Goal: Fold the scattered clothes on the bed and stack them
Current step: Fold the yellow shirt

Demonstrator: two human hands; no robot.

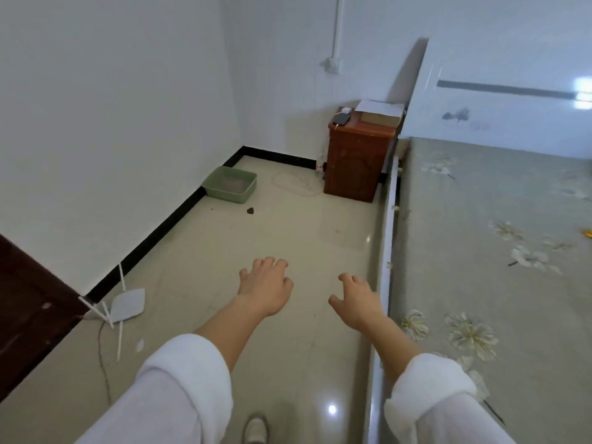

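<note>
Both empty hands, left hand (264, 287) and right hand (356, 300), beside bed (480, 238).

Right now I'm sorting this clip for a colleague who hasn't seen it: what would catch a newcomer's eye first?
Two bare hands, the left hand and right hand, reach forward empty with fingers spread over the shiny floor, white sleeves pushed up. To the right runs the bed with its flowered cover, no clothes on the part shown. A brown nightstand stands at the bed's head, a green tub by the wall.
</note>
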